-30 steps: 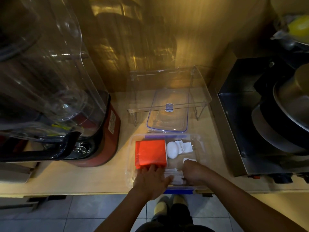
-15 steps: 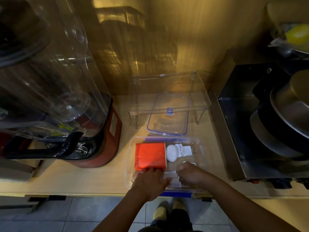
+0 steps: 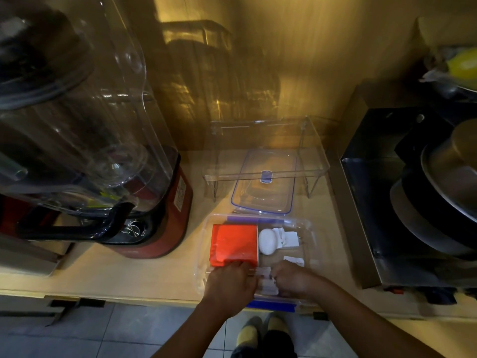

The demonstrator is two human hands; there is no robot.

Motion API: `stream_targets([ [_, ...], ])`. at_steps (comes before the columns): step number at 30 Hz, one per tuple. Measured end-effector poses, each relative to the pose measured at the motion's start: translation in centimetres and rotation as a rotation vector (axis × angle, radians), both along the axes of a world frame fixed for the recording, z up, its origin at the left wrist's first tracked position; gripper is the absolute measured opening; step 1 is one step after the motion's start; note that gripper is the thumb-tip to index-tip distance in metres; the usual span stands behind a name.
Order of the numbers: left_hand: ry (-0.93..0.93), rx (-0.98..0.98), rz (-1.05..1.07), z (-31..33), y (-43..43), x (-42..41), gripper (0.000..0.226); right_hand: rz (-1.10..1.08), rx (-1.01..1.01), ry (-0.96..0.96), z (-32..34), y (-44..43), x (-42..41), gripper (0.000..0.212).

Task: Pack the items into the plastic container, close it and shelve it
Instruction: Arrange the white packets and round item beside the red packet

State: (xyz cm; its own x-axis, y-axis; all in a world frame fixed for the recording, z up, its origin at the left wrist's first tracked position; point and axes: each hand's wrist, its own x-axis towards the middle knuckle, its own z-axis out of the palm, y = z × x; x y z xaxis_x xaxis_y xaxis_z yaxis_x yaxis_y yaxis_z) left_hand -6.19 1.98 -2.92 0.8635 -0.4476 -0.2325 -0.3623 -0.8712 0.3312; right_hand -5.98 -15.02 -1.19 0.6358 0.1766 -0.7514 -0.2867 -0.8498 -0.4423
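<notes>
A clear plastic container (image 3: 312,233) with blue clips sits at the counter's front edge. Inside lie a red box (image 3: 233,244), a white oval case (image 3: 267,241), a white plug adapter (image 3: 289,239) and small white packets (image 3: 265,280). My left hand (image 3: 229,284) and my right hand (image 3: 294,281) are both inside the container's near end, fingers curled around the white packets between them. The clear lid (image 3: 263,189) with a blue rim lies behind the container, partly under a clear acrylic riser shelf (image 3: 317,161).
A large blender (image 3: 90,151) with a red base stands on the left. A steel box (image 3: 361,215) holding pans (image 3: 444,197) sits to the right. The wooden counter edge (image 3: 129,298) runs along the front, with tiled floor below.
Both hands stay at the container's near end and have drawn slightly closer together over the white packets. The camera has shifted a little.
</notes>
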Motion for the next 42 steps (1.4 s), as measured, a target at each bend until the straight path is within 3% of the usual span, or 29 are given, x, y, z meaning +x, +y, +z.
stream_targets([
  [3,-0.163,-0.009,0.0,0.4,0.2,-0.1,0.038,-0.083,0.0,-0.076,-0.2,0.1,0.1,0.024],
  [7,-0.451,-0.124,-0.059,1.4,0.6,0.8,0.025,-0.305,-0.005,-0.271,0.4,-0.3,0.6,0.009],
  [12,-0.07,0.078,-0.022,-0.5,1.0,2.0,0.057,-0.587,0.143,-0.312,-0.3,-0.1,1.4,0.02],
  [15,-0.018,0.118,-0.018,-1.3,1.1,2.4,0.054,-0.646,0.128,-0.307,-0.6,0.0,1.8,0.051],
  [25,-0.019,0.102,-0.016,-1.5,1.1,2.6,0.053,-0.662,0.185,-0.25,-1.0,1.3,3.7,0.041],
  [33,-0.041,0.095,0.003,-1.7,1.2,2.5,0.05,-0.444,0.217,-0.261,-1.0,-0.6,2.3,0.019],
  [37,-0.051,0.077,0.013,-1.7,1.2,2.4,0.051,-0.242,0.137,-0.235,-1.4,-2.0,1.7,0.017],
  [42,-0.047,0.063,0.017,-1.6,1.2,2.4,0.051,-0.34,0.02,-0.321,-2.1,-1.4,2.3,0.012],
])
